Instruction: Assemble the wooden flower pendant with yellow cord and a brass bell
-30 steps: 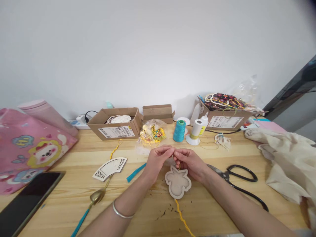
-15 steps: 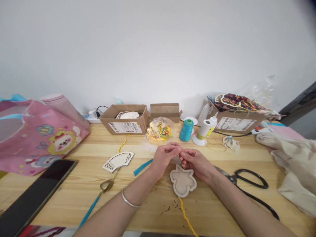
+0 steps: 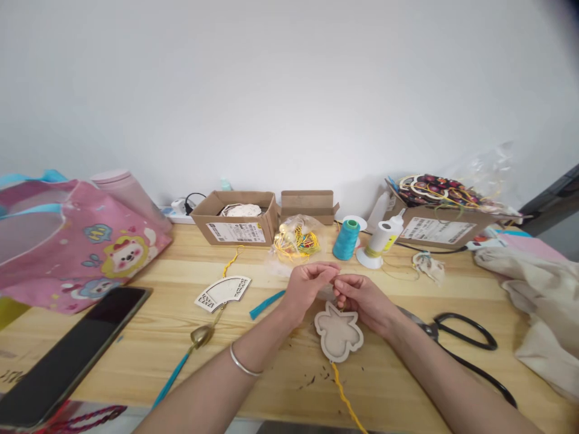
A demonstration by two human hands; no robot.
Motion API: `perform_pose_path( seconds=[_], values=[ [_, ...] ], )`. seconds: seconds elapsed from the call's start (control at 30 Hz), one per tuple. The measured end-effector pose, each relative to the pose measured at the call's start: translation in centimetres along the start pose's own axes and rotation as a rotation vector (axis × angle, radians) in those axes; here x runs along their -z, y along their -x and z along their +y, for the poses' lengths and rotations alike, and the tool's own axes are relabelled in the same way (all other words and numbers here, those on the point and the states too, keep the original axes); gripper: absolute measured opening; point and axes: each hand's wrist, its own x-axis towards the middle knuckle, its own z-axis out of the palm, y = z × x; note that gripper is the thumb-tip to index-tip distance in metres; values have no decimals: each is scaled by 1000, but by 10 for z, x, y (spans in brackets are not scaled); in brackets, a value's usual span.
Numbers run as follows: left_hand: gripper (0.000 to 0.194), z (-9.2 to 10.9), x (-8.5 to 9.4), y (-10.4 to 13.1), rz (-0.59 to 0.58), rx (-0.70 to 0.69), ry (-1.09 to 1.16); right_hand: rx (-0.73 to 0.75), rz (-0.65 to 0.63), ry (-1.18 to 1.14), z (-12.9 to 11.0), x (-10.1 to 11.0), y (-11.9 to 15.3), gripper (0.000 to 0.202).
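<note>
My left hand and my right hand meet fingertip to fingertip above the table, both pinched closed. What lies between the fingertips is too small and hidden to make out. Just below them is a pale wooden pendant with a wavy, flower-like outline, its top close to my right fingers. A yellow braided cord runs from its lower end toward the table's front edge. Left of my hands lies a short teal tassel. Black-handled scissors rest beside my right forearm, their blades partly covered by it.
A fan-shaped wooden piece with a gold bead and teal tassel lies left, near a phone and pink bag. Behind stand cardboard boxes, a bag of yellow cords, a teal thread spool and a glue bottle.
The whole view has shifted slightly, so things appear a little farther right. Both hands keep their pinch above the pendant, with hardly any movement.
</note>
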Motion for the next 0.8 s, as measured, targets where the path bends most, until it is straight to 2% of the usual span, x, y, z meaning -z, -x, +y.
perform_pose_path(
  seconds=[0.2,0.4,0.47,0.67,0.8],
  values=[
    [10,-1,0,-1,21,10,12,-13,-17,4,-2,0,1,18],
    [15,-2,0,-2,23,4,48,0,-10,-18,-4,-1,1,18],
    [21,1,4,-5,53,-24,116,16,19,-55,-5,0,1,17],
    [27,11,18,-16,276,-96,307,10,72,-134,-7,0,1,17],
    [25,9,16,-14,236,-84,301,-12,63,-110,-7,-1,1,16]
  ],
)
